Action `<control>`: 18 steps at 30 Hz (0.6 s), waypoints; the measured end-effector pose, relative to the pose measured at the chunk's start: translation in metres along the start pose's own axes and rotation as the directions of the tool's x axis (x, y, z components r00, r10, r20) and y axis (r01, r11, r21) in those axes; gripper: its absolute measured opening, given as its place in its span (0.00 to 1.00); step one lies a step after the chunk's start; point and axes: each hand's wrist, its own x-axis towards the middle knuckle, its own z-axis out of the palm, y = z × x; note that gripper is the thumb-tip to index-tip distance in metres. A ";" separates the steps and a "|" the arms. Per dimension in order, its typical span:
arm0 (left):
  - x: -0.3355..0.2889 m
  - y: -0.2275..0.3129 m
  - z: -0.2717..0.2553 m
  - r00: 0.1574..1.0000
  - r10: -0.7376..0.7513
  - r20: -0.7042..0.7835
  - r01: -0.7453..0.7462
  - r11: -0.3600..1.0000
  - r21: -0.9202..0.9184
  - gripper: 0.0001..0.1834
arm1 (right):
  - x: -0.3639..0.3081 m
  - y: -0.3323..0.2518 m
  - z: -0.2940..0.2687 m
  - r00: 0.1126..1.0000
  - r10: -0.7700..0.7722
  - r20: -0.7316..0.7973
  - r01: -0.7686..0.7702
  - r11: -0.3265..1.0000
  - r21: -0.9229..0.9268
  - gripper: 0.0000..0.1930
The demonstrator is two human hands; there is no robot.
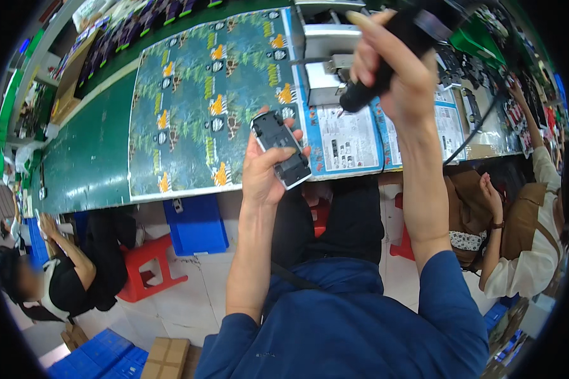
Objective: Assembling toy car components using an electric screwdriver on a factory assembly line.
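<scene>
My left hand (pixel 263 170) holds a toy car (pixel 280 144) above the table's front edge, its black underside turned up and a silver-white body rim showing around it. The thumb lies across the chassis. Up and to the right, my right hand (pixel 406 76) is wrapped round a black electric screwdriver (pixel 364 93), slightly blurred. Its tip points down and left, apart from the car. A dark cord (pixel 480 123) runs down on the right side. Behind the tip stands a metal fixture (pixel 322 82) with a thin bar sticking out to the left.
Printed jungle-pattern sheets (pixel 189 114) cover the green table (pixel 88 151). Dark parts (pixel 471 107) lie at the right, near a green bin (pixel 477 41). A co-worker (pixel 531 234) sits on the right, another (pixel 76 271) on the left. A blue bin (pixel 197 224) and red stool (pixel 148 268) stand below.
</scene>
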 end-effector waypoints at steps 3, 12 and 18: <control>0.003 0.001 0.007 1.000 -0.012 -0.022 0.012 1.000 -0.003 0.48 | -0.033 -0.007 0.015 0.991 -0.101 0.091 0.074 0.962 0.263 0.08; 0.011 -0.002 -0.007 1.000 -0.020 0.010 0.021 0.999 -0.031 0.44 | -0.063 0.004 0.043 0.995 0.045 0.094 -0.070 0.956 0.285 0.08; 0.010 0.001 -0.002 0.999 -0.032 -0.026 0.031 0.999 -0.045 0.44 | -0.061 0.005 0.046 0.993 0.044 0.111 -0.071 0.964 0.258 0.08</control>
